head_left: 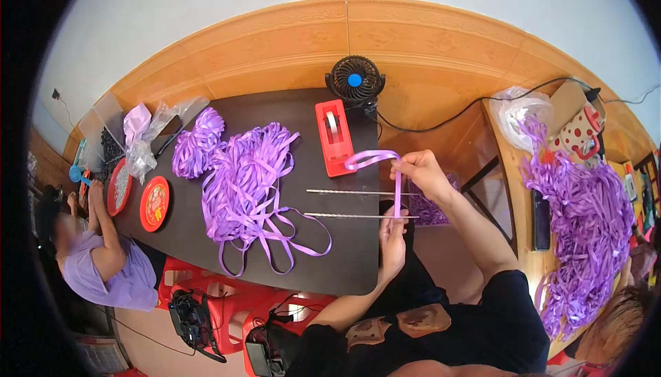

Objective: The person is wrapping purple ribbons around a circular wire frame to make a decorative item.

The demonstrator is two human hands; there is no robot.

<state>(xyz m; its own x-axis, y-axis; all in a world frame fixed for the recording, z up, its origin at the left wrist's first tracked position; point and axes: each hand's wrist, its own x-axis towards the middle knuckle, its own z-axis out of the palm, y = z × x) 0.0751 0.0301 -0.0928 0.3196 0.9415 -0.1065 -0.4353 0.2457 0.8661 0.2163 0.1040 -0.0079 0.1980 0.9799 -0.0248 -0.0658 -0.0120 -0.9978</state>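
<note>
Pinching the lower end of a glossy purple ribbon (pixel 397 191), the left hand (pixel 392 239) is closed at the near table edge beside the nearer of two thin metal rods (pixel 358 216). The strip runs straight up across both rods to the right hand (pixel 421 172), which grips its upper end where it curls into a flat loop over a red plastic tape dispenser (pixel 334 137). Left of this, on the dark smooth table (pixel 344 260), lies a loose tangled heap of ribbons (pixel 244 177). Farther back stands a small round black fan (pixel 354 79).
</note>
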